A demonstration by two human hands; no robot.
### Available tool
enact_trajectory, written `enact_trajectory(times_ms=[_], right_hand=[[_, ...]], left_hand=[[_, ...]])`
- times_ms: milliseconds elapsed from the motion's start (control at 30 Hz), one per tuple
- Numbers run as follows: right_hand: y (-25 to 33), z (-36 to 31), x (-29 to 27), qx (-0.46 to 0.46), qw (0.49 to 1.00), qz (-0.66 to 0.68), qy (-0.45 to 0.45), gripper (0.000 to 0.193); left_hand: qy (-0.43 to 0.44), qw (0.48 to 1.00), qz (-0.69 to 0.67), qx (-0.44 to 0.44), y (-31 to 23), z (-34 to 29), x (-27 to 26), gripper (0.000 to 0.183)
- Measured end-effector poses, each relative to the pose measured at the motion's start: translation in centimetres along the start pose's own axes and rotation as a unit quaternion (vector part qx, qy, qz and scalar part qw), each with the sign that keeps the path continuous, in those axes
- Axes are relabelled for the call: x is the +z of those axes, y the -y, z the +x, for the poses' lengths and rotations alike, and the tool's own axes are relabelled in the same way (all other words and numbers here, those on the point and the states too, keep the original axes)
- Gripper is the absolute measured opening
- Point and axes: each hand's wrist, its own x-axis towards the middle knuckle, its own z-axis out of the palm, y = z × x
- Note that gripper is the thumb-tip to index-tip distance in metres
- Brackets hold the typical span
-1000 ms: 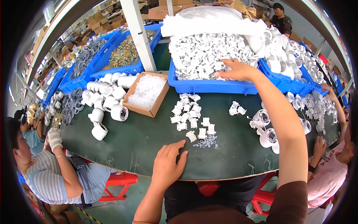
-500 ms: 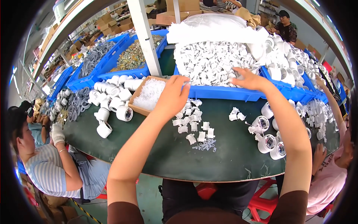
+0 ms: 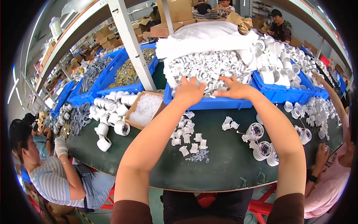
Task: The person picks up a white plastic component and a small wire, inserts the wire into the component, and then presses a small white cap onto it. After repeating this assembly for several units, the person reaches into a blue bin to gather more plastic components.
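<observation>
Both my hands reach over the front rim of a blue bin (image 3: 209,104) heaped with small white plastic clips (image 3: 209,65). My left hand (image 3: 190,92) rests on the clips at the near left, fingers spread. To its right, my right hand (image 3: 237,90) lies over the same heap with its thumb and fingers apart. The fingertips of both touch the clips, and I see nothing gripped in either. Below my left forearm, a loose group of the same clips (image 3: 186,139) lies on the dark green table (image 3: 220,168), beside a small pile of translucent rings (image 3: 198,156).
A cardboard box (image 3: 136,124) of clear small pieces stands left of the bin, near white round housings (image 3: 122,128). More housings with wiring (image 3: 262,149) sit under my right forearm. A white post (image 3: 132,46) rises behind. Co-workers sit at both sides.
My left hand has moved from the bin's left corner onto the clips inside. My right hand has come closer to it over the heap. The whole view has shifted slightly.
</observation>
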Motion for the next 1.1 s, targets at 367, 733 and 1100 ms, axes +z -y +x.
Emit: enact_trajectory(times_ms=[367,733,1100], right_hand=[[-0.8,0.5,-1.2,-0.049,0.997,0.051,0.016,0.116],[-0.6,-0.4,-0.8,-0.115,0.977,0.18,0.027,0.088],[0.3,0.6,-0.1,-0.121,0.971,0.207,0.001,0.087]], left_hand=[[0.041,0.991,-0.128,0.005,0.8,0.5,-1.0,0.12],[0.001,0.983,-0.166,0.08,1.3,-0.3,-0.8,0.096],[-0.01,0.968,-0.194,0.16,0.9,0.6,-0.4,0.069]])
